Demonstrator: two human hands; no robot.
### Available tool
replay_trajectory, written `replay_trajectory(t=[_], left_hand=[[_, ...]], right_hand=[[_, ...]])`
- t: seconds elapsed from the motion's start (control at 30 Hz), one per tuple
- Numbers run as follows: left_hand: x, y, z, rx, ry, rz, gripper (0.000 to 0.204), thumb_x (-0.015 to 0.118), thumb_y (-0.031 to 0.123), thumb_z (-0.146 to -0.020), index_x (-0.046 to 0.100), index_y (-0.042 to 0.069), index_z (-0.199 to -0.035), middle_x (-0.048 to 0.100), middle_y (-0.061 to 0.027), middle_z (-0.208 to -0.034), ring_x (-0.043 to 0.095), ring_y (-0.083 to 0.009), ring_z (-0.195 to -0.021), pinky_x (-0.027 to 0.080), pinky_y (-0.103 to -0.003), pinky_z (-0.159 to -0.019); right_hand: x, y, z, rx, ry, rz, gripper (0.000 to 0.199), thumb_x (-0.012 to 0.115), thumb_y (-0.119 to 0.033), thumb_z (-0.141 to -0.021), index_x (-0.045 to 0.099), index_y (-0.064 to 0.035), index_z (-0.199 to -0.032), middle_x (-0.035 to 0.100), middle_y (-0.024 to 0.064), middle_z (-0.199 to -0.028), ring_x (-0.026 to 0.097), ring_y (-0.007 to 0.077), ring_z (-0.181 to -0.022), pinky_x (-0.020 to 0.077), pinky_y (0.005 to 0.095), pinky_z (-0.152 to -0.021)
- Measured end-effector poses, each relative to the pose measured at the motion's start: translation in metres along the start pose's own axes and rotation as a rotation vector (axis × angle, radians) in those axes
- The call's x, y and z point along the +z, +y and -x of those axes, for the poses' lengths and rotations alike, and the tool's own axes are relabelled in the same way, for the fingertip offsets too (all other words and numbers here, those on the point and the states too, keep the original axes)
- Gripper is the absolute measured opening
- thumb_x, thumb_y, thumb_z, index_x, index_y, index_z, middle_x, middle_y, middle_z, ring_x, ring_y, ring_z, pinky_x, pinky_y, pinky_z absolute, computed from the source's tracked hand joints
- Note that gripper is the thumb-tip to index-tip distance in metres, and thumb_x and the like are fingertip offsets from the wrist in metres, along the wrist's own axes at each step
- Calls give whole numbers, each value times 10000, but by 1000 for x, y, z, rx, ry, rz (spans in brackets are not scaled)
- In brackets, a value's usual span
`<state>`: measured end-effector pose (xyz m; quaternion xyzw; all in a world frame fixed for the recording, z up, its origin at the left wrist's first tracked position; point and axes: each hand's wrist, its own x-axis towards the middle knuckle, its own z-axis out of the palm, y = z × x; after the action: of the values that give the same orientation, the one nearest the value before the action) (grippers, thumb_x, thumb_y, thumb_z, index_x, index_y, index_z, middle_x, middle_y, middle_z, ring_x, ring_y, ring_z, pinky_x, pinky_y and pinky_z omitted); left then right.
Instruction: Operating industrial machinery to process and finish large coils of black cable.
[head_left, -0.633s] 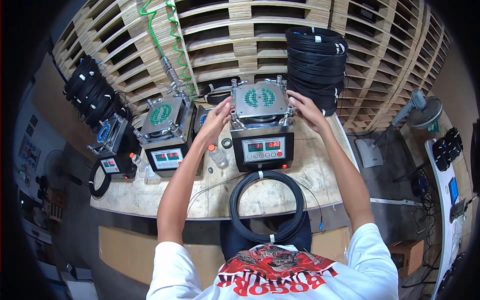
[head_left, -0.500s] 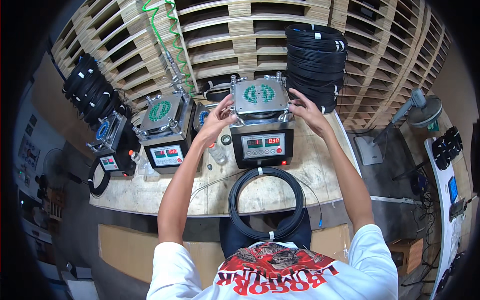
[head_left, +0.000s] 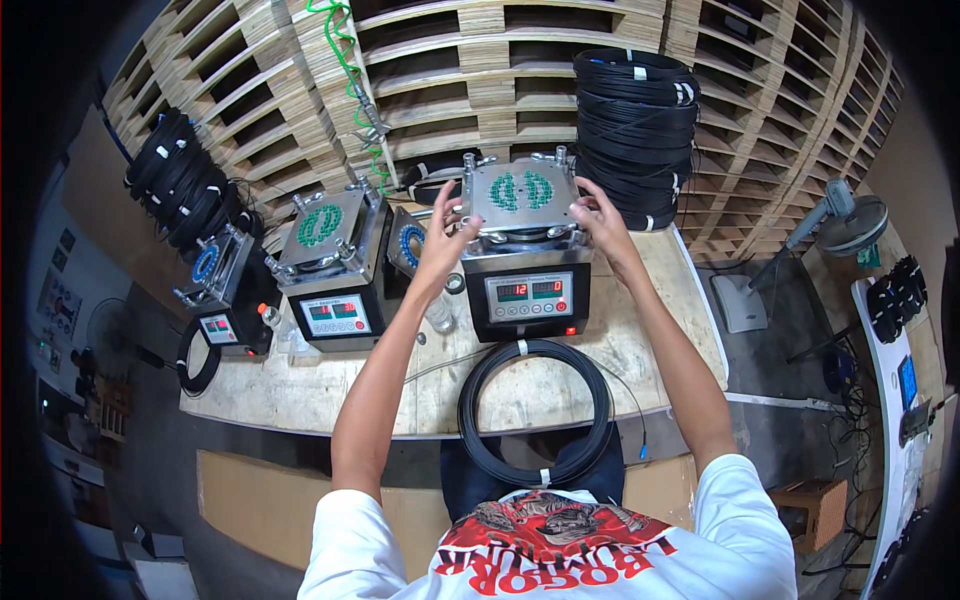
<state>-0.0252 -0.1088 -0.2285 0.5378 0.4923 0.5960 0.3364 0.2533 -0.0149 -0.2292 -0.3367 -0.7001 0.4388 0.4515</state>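
Note:
Both of my hands are raised around a polishing machine (head_left: 526, 297) with a black body and a small front display. A square steel plate (head_left: 487, 203) lies on top, with green fittings (head_left: 521, 190) set in a ring. At the plate's left front corner is my left hand (head_left: 444, 243), fingers and thumb apart, nothing in its grasp. My right hand (head_left: 604, 228) is likewise spread beside the right front corner. Whether fingertips touch the corner posts is hard to see. A coil of black cable (head_left: 466, 408) hangs over the table's front edge against my lap, its blue-tipped end (head_left: 642, 452) dangling right.
Two similar machines, one middle-left (head_left: 335, 310) and one far left (head_left: 222, 325), share the wooden table (head_left: 640, 345). Clear bottles (head_left: 439, 316) stand between them. Behind rise a tall stack of black cable coils (head_left: 635, 140) and wooden pallets (head_left: 490, 80). A fan (head_left: 850, 225) stands right.
My fingers have drawn slightly away from the front corner posts. The lit digits on the near machine's display have changed. The green coiled hose behind has swung to the right.

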Motion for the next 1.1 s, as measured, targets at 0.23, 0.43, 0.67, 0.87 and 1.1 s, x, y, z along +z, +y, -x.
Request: replay_trajectory(t=[0.23,0.43,0.67,0.87,1.1], left_hand=[[-31,2,-73,-161,75,325,925,236,818,-936,262,159,-1585,574,-73,-1370,464,-190,-1171,349,-372,-1034],[-31,-18,-131,-226,22,257,937,163,812,-941,162,154,-1609,530,-128,-1473,345,-359,-1406,221,-482,-1148],[-19,-17,-153,-305,-149,53,795,158,699,-1013,271,162,-1587,659,-37,-1269,487,-248,-1230,282,-475,-1098],[-16,-9,-144,-342,-166,115,723,251,635,-1043,282,147,-1576,628,-57,-1339,503,-247,-1232,336,-447,-1084],[-38,-31,-82,-104,188,72,414,407,307,-1088,459,92,-1438,618,-92,-1298,614,-177,-1090,486,-313,-908]], right_hand=[[-18,12,-73,88,108,-272,607,498,-561,-1005,509,-142,-1444,564,29,-1173,492,131,-949,403,290,-849],[-7,20,-135,149,37,-110,663,437,-624,-1000,508,-143,-1451,628,40,-1152,485,141,-1071,374,305,-911],[6,35,-160,101,-24,-19,591,423,-530,-1055,652,-31,-1276,695,52,-991,598,134,-962,434,261,-878],[5,43,-153,33,39,-77,523,452,-465,-1063,694,-21,-1197,687,53,-992,608,137,-966,454,276,-900],[-13,56,-89,95,184,-165,421,511,-402,-1051,622,-73,-1291,615,24,-1015,597,96,-890,509,263,-782]])
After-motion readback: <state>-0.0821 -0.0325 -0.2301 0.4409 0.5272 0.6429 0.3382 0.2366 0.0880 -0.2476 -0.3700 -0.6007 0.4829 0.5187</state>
